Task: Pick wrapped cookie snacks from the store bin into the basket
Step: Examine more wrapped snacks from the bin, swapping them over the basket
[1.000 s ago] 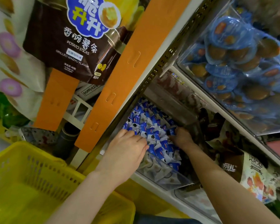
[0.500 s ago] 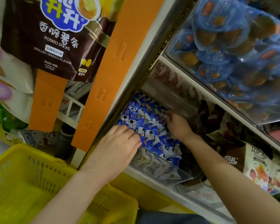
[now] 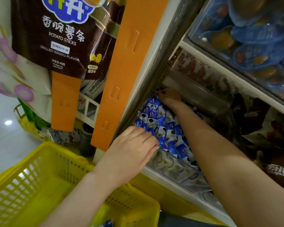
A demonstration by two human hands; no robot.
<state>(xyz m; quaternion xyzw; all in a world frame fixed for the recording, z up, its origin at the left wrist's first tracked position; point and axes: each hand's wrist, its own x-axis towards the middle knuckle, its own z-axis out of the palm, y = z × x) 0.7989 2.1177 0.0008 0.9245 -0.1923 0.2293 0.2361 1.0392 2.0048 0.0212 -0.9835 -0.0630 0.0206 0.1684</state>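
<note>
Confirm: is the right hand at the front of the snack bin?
No, the right hand is at the back of the bin; the left hand rests at its front.

Right hand [image 3: 170, 97] grip unclear, dim at bin [image 3: 170, 166] back; basket [image 3: 33, 192] cut off btm.

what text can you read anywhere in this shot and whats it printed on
"香脆薯条": brown potato-stick bag
"POTATO STICKS": same bag
"GRILLED WAGYU FLAVOR": same bag
"升升": blue logo at the bag's top, partly cut off
Small print lower on the bag: too blurred to read
Blue cookie wrappers: print too small
White box below the bag: characters blurred
Dark packets: white logo unreadable
</note>
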